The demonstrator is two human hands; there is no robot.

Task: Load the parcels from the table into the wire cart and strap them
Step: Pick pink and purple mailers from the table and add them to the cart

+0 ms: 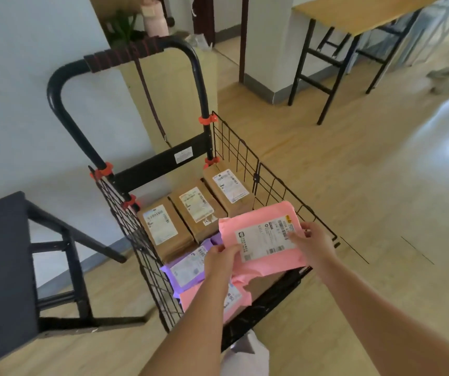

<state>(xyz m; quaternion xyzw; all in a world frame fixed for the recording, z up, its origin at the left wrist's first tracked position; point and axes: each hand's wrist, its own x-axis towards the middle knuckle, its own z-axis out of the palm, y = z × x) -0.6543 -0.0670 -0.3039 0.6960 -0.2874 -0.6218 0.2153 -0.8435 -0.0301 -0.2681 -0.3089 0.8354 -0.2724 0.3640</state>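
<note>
A pink parcel (255,226) with a white label hangs over the front of the black wire cart (234,147). My left hand (222,263) grips its left edge and my right hand (312,242) grips its right edge. Inside the cart, three brown boxes (196,207) lie side by side at the back. A purple parcel (185,270) and a second pink parcel (234,299) lie at the front, partly hidden under my left arm. A dark strap (150,104) hangs from the cart's handle (125,54).
A dark table (1,267) stands at the left, close to the cart. A wooden table with black legs (353,17) stands at the back right. Someone's feet (445,77) show at the far right. A white wall and a pillar rise behind the cart.
</note>
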